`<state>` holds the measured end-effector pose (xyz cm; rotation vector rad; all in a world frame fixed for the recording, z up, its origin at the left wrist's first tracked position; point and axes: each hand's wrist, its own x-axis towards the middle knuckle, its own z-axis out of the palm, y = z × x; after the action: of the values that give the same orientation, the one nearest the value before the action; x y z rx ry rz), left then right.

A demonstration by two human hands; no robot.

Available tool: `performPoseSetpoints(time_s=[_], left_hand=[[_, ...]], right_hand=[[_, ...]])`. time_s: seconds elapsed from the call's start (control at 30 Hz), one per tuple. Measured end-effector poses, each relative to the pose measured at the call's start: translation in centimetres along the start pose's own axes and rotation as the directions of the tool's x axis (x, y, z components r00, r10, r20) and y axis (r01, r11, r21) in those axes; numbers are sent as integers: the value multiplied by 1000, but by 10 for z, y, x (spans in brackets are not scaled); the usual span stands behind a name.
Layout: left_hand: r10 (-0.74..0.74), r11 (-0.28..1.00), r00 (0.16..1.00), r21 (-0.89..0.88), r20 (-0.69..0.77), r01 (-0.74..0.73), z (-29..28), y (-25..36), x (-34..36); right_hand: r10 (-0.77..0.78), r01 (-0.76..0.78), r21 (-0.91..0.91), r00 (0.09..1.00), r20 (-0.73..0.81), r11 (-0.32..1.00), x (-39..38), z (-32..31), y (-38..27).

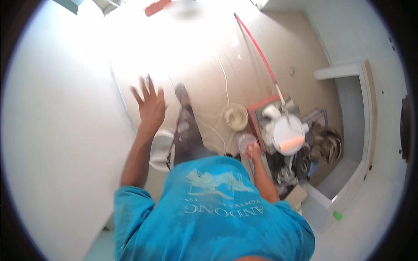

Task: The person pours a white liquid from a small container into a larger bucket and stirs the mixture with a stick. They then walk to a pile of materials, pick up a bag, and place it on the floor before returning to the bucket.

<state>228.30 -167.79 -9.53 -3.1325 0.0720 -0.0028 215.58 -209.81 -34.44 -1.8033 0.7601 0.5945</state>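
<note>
My left hand [151,106] is raised over the floor beside the white wall, its fingers spread and nothing in it. My right hand [252,151] is closed on the near rim of a small translucent tub [246,140], whose contents I cannot make out. Just beyond the tub stands a cream-coloured bucket [236,116] with something pale inside. To its right, an orange-sleeved paint roller [291,143] lies across a white bucket [277,132], and its long red-and-white pole [257,45] stretches away across the floor.
Another white bucket [161,150] stands left of my leg. A pale cable [225,78] runs over the floor. Dark crumpled material [325,143] lies right of the roller, near a white-framed recess [350,117]. A white wall [56,130] rises on the left.
</note>
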Motion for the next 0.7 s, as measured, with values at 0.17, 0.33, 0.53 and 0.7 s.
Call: performPoseSetpoints(time_s=[0.17, 0.33, 0.53, 0.7], left_hand=[[-141, 849, 861, -387, 488, 359, 131, -124, 55], [-70, 894, 888, -367, 455, 258, 82, -187, 179], [-100, 757, 914, -567, 392, 326, 60, -238, 335], [-174, 676, 888, -604, 426, 422, 77, -267, 435]], right_hand=[[176, -200, -220, 977, -124, 955, 56, 47, -91], [-209, 34, -513, 934, -288, 858, 167, 110, -234], [-249, 150, -411, 948, -198, 899, 234, 168, -449], [-359, 206, -497, 903, -235, 843, 331, 208, -557]])
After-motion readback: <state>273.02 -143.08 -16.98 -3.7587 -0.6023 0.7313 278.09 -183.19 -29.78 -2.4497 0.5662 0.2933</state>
